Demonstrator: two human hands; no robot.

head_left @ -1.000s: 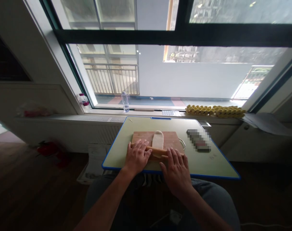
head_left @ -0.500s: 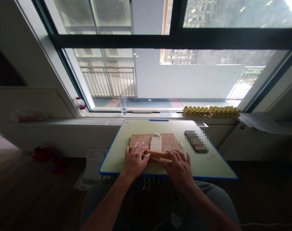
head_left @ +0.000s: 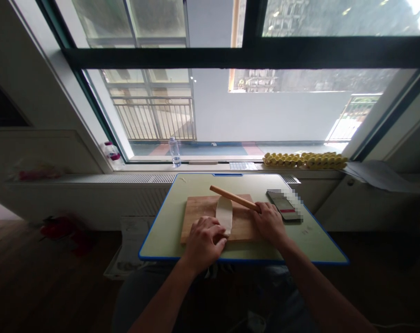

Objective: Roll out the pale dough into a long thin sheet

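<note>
Right hand (head_left: 270, 222) alone now grasping rolling pin (head_left: 235, 198), slanting by far end of dough (head_left: 224, 212); left hand (head_left: 203, 240) touching near end, grip unclear. Rolling seemingly pausing.

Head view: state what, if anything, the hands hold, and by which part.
The right hand holds the rolling pin by its nearer end. The left hand is at the near end of the dough; whether it grips is unclear.

On a flat green table (head_left: 192, 184), a pale dough strip (head_left: 224, 212) tops a rectangular wooden board (head_left: 198, 209); right, a dark rectangular phone (head_left: 283, 203).
</note>
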